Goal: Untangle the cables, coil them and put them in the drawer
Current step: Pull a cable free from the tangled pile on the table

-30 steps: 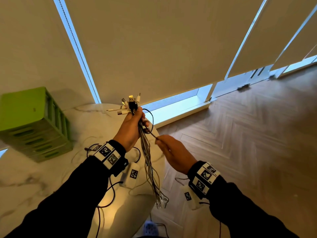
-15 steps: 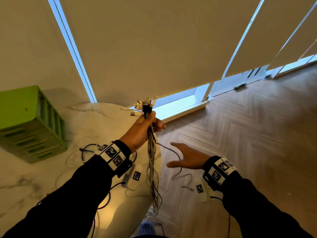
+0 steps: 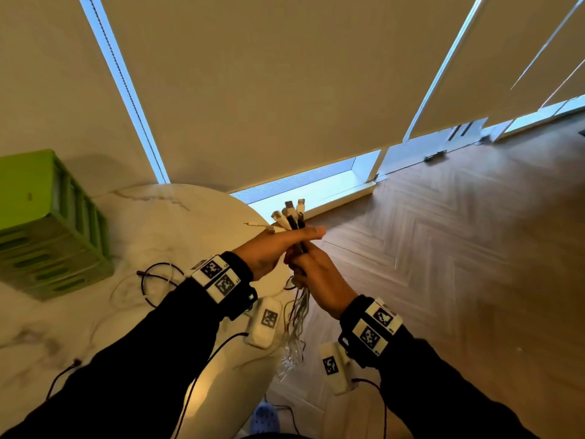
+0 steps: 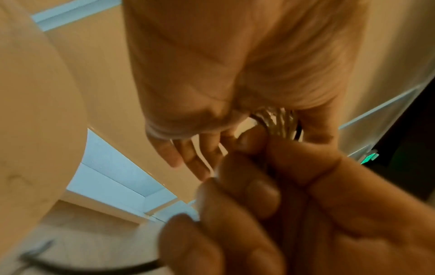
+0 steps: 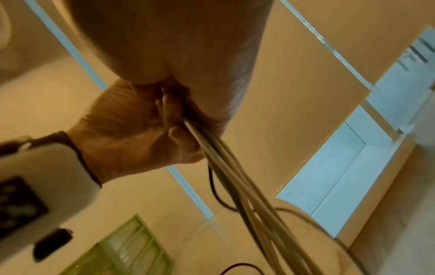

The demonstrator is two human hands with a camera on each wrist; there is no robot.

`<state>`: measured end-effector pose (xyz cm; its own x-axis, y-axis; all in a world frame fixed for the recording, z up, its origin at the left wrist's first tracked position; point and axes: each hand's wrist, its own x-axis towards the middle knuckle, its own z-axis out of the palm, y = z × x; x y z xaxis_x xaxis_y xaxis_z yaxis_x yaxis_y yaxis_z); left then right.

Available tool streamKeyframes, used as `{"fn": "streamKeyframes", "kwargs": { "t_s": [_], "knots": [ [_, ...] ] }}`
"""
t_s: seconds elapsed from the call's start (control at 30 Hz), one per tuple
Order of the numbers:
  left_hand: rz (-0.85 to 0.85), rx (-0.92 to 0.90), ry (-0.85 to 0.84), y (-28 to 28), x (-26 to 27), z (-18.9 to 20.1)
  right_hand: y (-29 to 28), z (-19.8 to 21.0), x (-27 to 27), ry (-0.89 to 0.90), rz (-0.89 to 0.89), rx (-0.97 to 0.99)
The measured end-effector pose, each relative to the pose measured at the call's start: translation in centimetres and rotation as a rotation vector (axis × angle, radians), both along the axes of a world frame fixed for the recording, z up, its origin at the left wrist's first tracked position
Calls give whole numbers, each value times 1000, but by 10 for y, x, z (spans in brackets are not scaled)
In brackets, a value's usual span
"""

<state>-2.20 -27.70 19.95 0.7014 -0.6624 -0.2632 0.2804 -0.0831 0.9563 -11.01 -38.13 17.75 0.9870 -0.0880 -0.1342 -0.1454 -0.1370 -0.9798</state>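
Cables (image 3: pixel 297 315) hang in a bundle past the table (image 3: pixel 133 236) edge in the head view, left hand (image 3: pixel 272 250) clamped below the plugs, right hand (image 3: pixel 319 280) gripping just beneath; green drawer unit (image 3: pixel 47 223) stands well apart. Left wrist view shows right-hand fingers (image 4: pixel 254 189) curled round the strands. Right wrist view shows the cords trailing from both closed fists.

The bundle of cables (image 3: pixel 297 315) is mostly white, with a black one among them and black and white plugs at the top. The drawer unit (image 3: pixel 47 226) at far left is bright green. The tabletop (image 3: pixel 152 223) is white marble with grey veins, and a thin black cable (image 3: pixel 152 280) lies on it. Both sleeves (image 3: pixel 152 353) are black; the wrist bands (image 3: pixel 218 277) are white with black square-patterned markers. The floor (image 3: pixel 459 248) is brown herringbone wood.
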Motion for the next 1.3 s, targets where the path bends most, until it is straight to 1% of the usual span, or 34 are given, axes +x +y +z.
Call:
{"fn": "streamKeyframes", "kwargs": {
  "t_s": [0.03,0.1,0.13,0.17,0.2,0.23,0.27,0.3,0.33,0.37,0.4,0.43,0.5,0.53,0.57,0.6,0.63,0.67,0.7,0.73,0.77,0.83,0.87,0.9,0.97,1.0,1.03,1.07,1.1,1.13,1.2,1.23,1.27,1.3],
  "knots": [
    [4,-20,1,-1,1,0,-2,-1,1,32,26,-43],
    [0,14,-121,-4,3,1,-6,-1,2,64,82,-172],
    [-21,72,-243,-5,2,1,-10,-2,3,61,124,-269],
    [-42,174,-441,-5,2,-2,-11,2,3,59,168,-365],
    [-73,304,-677,-6,1,-5,-13,4,4,50,196,-436],
    [-94,408,-856,-7,-2,-4,-13,6,4,37,196,-460],
    [-76,438,-929,-9,-3,-5,-13,7,3,42,177,-449],
    [-52,424,-907,-11,-3,-3,-12,7,2,63,130,-386],
    [-51,350,-765,-11,-2,-1,-11,5,0,74,66,-299],
    [-99,246,-561,-10,0,0,-11,2,-1,86,-14,-200],
    [-191,142,-383,-10,2,-1,-13,-2,-2,96,-95,-120],
    [-305,73,-267,-9,3,-4,-12,-2,-4,96,-157,-50],
    [-515,-26,-124,-6,4,-17,-16,3,-9,71,-216,151],
    [-585,-14,-76,-5,3,-27,-18,9,-11,65,-224,263],
    [-625,53,-66,-3,1,-35,-21,17,-13,61,-232,369],
    [-661,159,-102,-3,-2,-47,-24,25,-17,64,-233,460],
    [-711,258,-170,-3,-7,-55,-26,35,-20,61,-223,539],
    [-744,331,-275,-7,-9,-63,-28,42,-22,53,-206,607],
    [-736,355,-374,-11,-12,-67,-29,50,-25,38,-181,648],
    [-673,358,-487,-15,-13,-73,-30,57,-28,21,-172,642],
    [-543,308,-607,-20,-14,-76,-29,63,-31,5,-178,591],
    [-207,143,-833,-33,-11,-86,-29,73,-37,-32,-206,466],
    [-85,103,-888,-41,-11,-90,-29,79,-39,-56,-220,434],
    [-1,105,-862,-50,-13,-93,-31,83,-40,-83,-236,431],
    [107,142,-644,-70,-29,-90,-38,93,-35,-125,-276,479],
    [79,150,-510,-79,-39,-87,-43,97,-32,-141,-293,485],
    [11,137,-392,-88,-50,-83,-48,101,-29,-150,-306,453],
    [-83,132,-310,-95,-59,-82,-53,102,-25,-144,-318,394],
    [-185,124,-292,-99,-68,-78,-60,102,-21,-117,-330,319],
    [-292,123,-317,-98,-73,-75,-66,101,-18,-67,-342,240],
    [-492,123,-349,-94,-72,-85,-77,94,-14,62,-364,104],
    [-550,137,-342,-87,-69,-90,-82,89,-13,116,-368,62],
    [-568,156,-343,-78,-64,-93,-85,84,-13,159,-365,37],
    [-549,147,-353,-71,-58,-97,-87,80,-13,191,-353,21]
  ]
}}
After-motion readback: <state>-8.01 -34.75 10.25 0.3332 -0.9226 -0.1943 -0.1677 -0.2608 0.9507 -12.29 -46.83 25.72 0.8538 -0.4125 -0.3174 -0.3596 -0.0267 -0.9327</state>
